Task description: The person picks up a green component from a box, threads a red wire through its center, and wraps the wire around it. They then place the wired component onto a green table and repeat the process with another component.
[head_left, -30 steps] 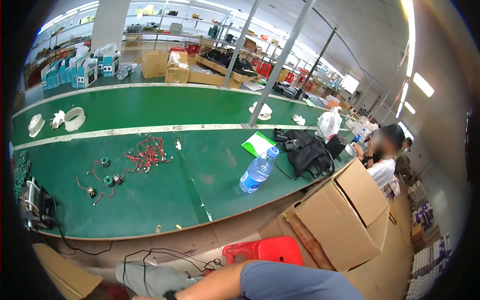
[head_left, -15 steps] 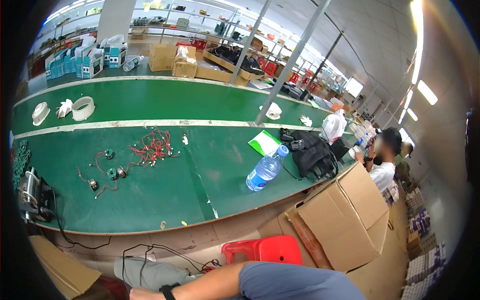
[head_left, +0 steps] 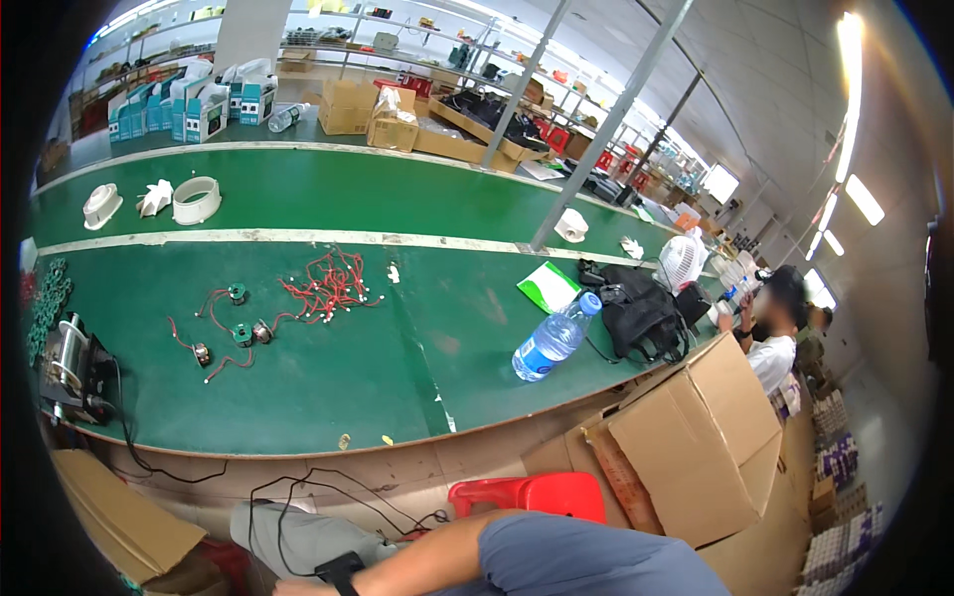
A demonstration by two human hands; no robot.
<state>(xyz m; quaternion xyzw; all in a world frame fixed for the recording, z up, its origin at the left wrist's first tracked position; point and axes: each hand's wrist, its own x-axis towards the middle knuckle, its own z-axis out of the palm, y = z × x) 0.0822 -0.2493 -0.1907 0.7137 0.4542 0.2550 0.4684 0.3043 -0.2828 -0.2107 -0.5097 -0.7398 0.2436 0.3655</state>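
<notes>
My right forearm crosses the lower edge in a blue-grey sleeve, with a black watch on the wrist. Only a sliver of my right hand shows at the bottom, beside my grey trouser leg; its fingers are cut off, so what it holds is hidden. My left hand is out of view. Dark cable loops over the leg. Above, on the green bench, lie small motors with green tops and red leads, a tangle of red wires, and a water bottle.
A metal device with a cord stands at the bench's left end. Open cartons and a red stool sit along the near edge. White plastic rings lie farther back. A black bag and a co-worker are at right.
The whole scene has shifted rightward in the picture as my head turned slightly left. My right wrist has rolled, showing more of the watch, and the hand sits slightly lower. Bench items stay put.
</notes>
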